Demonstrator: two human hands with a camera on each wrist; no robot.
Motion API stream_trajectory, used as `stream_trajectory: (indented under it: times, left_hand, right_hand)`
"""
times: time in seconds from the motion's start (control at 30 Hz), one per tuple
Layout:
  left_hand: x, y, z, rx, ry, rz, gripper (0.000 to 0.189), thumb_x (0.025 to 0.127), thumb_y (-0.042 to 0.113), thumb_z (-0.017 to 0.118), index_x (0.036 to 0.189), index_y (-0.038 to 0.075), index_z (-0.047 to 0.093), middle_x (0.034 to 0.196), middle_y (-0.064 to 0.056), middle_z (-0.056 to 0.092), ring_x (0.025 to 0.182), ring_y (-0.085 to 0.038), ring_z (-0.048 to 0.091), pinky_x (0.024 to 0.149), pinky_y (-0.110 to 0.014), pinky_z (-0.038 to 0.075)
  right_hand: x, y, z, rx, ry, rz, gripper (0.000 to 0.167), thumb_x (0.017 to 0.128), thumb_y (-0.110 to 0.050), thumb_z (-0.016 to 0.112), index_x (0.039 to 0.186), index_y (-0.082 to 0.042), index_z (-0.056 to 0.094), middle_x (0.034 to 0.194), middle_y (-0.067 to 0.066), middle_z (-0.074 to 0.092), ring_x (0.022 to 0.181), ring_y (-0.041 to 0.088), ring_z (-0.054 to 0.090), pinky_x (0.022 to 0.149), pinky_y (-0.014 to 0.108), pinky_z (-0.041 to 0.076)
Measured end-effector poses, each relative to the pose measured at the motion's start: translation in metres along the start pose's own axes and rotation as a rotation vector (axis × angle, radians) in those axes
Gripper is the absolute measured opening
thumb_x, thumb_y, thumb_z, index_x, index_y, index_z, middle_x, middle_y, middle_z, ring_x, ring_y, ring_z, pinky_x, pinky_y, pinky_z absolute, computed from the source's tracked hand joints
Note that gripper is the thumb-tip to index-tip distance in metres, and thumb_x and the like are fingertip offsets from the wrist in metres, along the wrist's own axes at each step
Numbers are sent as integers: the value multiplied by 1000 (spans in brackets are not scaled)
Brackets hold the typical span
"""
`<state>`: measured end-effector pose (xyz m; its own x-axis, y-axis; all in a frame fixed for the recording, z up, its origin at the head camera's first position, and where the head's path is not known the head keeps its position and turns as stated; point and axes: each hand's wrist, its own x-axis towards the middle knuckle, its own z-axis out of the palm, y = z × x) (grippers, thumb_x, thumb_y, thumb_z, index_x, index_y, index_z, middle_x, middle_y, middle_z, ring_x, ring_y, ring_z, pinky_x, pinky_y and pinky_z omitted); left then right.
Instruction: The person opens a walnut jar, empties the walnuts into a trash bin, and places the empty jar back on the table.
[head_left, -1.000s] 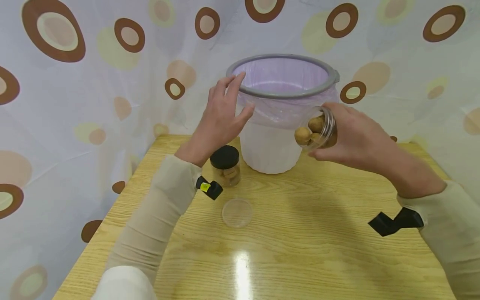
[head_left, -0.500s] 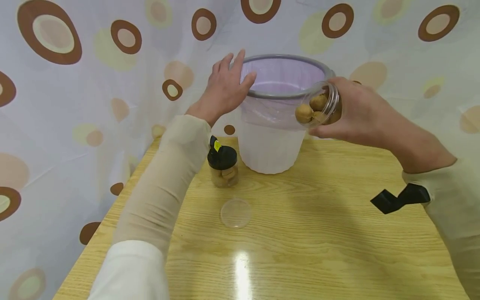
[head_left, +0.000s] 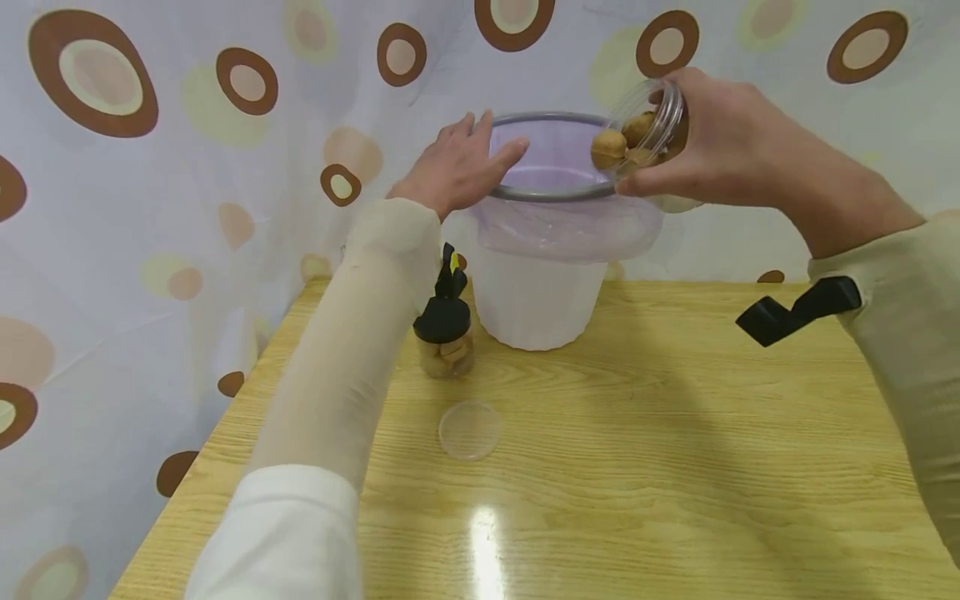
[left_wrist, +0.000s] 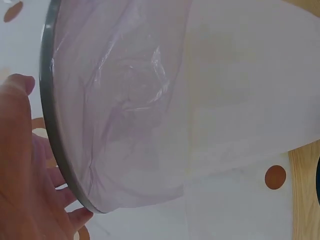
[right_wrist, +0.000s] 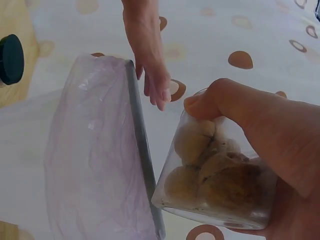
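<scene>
Your right hand [head_left: 723, 146] is clamped around a clear jar [head_left: 651, 104], thumb and fingers curled about it, and holds it up at the right side of the bin [head_left: 536, 304]. The jar is tilted over, and several round brown nuts [right_wrist: 227, 182] sit inside it, one of them toward the end nearest the bin. In the head view the jar overlaps the bin's grey rim [head_left: 555, 197]; you cannot tell from these views whether it touches it. Your left hand [head_left: 459, 162] is at the opposite side of the rim, its fingers apart and extended, with nothing held; the left wrist view shows the fingers passing behind the rim, though contact with it is hard to tell. The bin is white and stands upright on the table [head_left: 675, 467], with a thin purple liner [head_left: 566, 229] folded over its rim and hanging down the outside. To the left of the bin, just in front of it, a second jar [head_left: 446, 354] stands upright with a black lid [head_left: 442, 321] on and brown pieces inside. Nearer to you, a clear round disc [head_left: 469, 431] lies flat on the table. Behind everything hangs a pale cloth [head_left: 247, 175] printed with brown ovals.
</scene>
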<state>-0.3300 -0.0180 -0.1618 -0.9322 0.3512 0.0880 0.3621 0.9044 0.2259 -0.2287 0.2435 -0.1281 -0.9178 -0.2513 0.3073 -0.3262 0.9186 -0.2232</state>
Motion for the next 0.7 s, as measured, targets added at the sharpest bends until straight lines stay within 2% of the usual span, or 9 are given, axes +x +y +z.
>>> stream_trajectory:
  times: [0.27, 0.47, 0.57, 0.7]
  left_hand:
    - [8, 2, -2, 45, -71, -7, 82, 98, 67, 13, 161, 16, 0, 168, -7, 3, 156, -25, 5, 126, -38, 7]
    - [3, 1, -4, 82, -141, -31, 82, 98, 66, 11, 160, 15, -1, 168, -10, 0, 155, -27, -2, 126, -39, 2]
    - [1, 2, -7, 107, -166, -40, 82, 97, 66, 9, 160, 16, -2, 167, -17, 0, 154, -32, 0, 126, -43, 6]
    - [-1, 3, -9, 119, -171, -46, 81, 97, 65, 7, 160, 14, -1, 165, -22, 0, 153, -33, 4, 125, -45, 9]
  right_hand:
    - [34, -7, -4, -65, -4, -31, 83, 77, -47, 78, 132, 2, 40, 107, 18, 55, 90, 36, 55, 63, 37, 44]
    - [53, -9, 0, -71, -14, -41, 82, 77, -47, 77, 129, 5, 41, 107, 18, 52, 91, 35, 56, 71, 38, 46]
    - [60, -7, -2, -83, -14, -34, 83, 77, -47, 77, 129, 6, 41, 107, 19, 50, 92, 36, 54, 74, 40, 44]
    - [67, -3, -5, -95, -30, -29, 81, 78, -47, 77, 128, 7, 41, 105, 17, 49, 91, 34, 53, 72, 36, 42]
